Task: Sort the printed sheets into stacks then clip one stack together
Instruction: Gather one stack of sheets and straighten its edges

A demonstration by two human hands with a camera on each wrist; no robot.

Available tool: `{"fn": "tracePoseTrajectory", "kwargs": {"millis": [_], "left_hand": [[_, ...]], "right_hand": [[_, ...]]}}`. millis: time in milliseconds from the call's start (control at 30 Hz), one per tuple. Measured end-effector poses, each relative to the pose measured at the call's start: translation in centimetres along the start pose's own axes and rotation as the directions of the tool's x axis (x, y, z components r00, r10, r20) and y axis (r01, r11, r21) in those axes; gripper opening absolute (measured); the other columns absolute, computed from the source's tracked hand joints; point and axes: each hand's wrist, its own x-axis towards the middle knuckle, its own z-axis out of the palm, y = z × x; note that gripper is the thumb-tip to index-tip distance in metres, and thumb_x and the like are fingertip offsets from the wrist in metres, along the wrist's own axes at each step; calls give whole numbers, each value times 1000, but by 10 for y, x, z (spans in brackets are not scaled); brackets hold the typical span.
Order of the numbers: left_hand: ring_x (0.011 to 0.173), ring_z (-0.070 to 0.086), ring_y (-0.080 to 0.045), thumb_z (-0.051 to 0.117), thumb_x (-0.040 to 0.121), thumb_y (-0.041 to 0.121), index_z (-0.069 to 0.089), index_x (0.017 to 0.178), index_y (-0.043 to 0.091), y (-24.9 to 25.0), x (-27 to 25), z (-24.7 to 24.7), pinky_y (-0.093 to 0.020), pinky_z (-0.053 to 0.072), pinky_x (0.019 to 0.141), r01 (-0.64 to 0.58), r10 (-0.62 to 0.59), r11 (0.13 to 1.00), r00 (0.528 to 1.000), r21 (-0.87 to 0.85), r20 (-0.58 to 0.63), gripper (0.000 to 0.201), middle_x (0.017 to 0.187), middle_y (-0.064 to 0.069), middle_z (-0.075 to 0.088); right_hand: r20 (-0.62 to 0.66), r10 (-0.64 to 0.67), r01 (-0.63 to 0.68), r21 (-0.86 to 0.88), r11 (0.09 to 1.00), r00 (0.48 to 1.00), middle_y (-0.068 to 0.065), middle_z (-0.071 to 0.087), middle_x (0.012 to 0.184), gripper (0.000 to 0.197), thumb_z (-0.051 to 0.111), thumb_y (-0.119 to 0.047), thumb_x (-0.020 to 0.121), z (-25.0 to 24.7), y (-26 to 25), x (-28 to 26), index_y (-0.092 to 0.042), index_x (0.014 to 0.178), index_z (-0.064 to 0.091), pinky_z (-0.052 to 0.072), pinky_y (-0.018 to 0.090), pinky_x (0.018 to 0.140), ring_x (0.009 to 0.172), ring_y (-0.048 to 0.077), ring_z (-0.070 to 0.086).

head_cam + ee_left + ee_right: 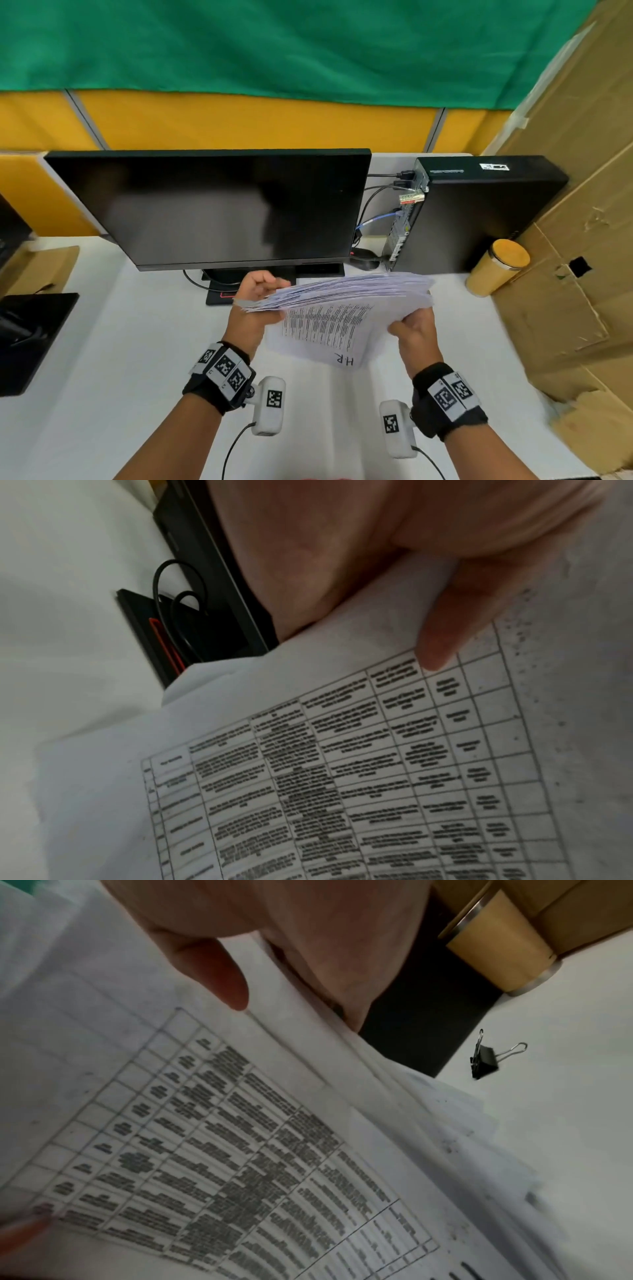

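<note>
Overhead, sheets (342, 301) between both hands' fingers (399, 327) (fanned).

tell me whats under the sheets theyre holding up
The white desk and a black binder clip lying on it show beneath the stack of sheets; anything else is covered.

The printed sheets (342, 301) formed a loosely fanned white bundle, raised off the counter (137, 342), their edges splayed and uneven. The lowest sheet hung down toward the near edge, showing a ruled table of small dark text and handwritten letters "H.R". A black binder clip (484, 1062) with silver wire handles lay by itself on the counter, apart from the sheets.
</note>
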Motion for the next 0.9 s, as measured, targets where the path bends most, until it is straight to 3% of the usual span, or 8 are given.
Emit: {"fn": "tracePoseTrajectory", "kwargs": {"millis": [100, 200, 300, 400, 500, 600, 733, 900], "left_hand": [[78, 62, -10, 63, 55, -10, 53, 92, 9, 2, 0, 8, -21, 52, 67, -5, 5, 1000, 999, 8, -33, 43, 83, 4, 67], [83, 61, -17, 72, 68, -6, 56, 95, -4, 10, 2, 15, -22, 52, 69, -2, 6, 999, 997, 50, -75, 32, 88, -9, 63], [91, 62, -29, 69, 77, -12, 56, 99, -6, 18, 6, 21, -33, 55, 76, -9, 16, 997, 994, 73, -106, 27, 94, -15, 64], [95, 63, -29, 73, 67, -11, 56, 98, 5, 31, 11, 20, -42, 54, 82, -60, 48, 996, 987, -71, -155, 39, 99, -15, 63], [101, 60, -24, 70, 59, -12, 52, 103, 12, 30, 12, 10, -40, 54, 86, -100, 68, 976, 984, -192, -164, 53, 108, -13, 59], [98, 57, -21, 66, 52, -16, 50, 101, 17, 17, 11, 4, -36, 50, 83, -37, 1, 975, 986, -220, -164, 62, 101, 0, 59], [89, 59, -13, 65, 48, -15, 53, 101, 20, 10, 13, -3, -26, 51, 77, 4, -32, 986, 986, -168, -164, 65, 96, 7, 61], [87, 60, -11, 62, 47, -16, 53, 105, 19, 13, 17, -9, -22, 52, 67, 17, -30, 990, 995, -139, -90, 68, 102, 0, 57]], "right_hand": [[2, -8, 8, -52, 999, 1000, 10, 63, 116, 69, 52, 22, 72, 3, 0, 3, -12, 131, 41, 56, 23, 82, 109, 19, 64], [7, -35, 35, -116, 993, 999, -7, 62, 113, 60, 53, 16, 86, 14, -8, 6, -26, 127, 40, 50, 6, 70, 103, 2, 60], [-35, -93, 90, -80, 993, 995, -8, 62, 108, 52, 56, 11, 89, 20, -18, 11, -31, 118, 45, 50, 5, 68, 96, -5, 62], [-89, -186, 184, -31, 982, 979, -8, 59, 109, 56, 58, 15, 86, 22, -29, 15, -35, 108, 44, 51, 8, 73, 93, -13, 62], [-72, -196, 197, -2, 980, 978, -1, 58, 110, 63, 52, 23, 84, 21, -26, 12, -32, 111, 40, 53, 12, 74, 95, -6, 65], [-53, -147, 146, -23, 989, 988, 2, 58, 113, 68, 52, 28, 79, 23, -12, 8, -22, 122, 36, 54, 14, 71, 98, 4, 64], [-20, -127, 127, -3, 992, 992, -1, 54, 110, 74, 44, 35, 74, 26, -7, 9, -12, 129, 28, 51, 10, 66, 86, -11, 63], [12, -143, 143, -6, 990, 990, -1, 51, 109, 74, 43, 37, 73, 27, -15, 13, -13, 125, 27, 52, 11, 63, 84, -13, 63]]}}
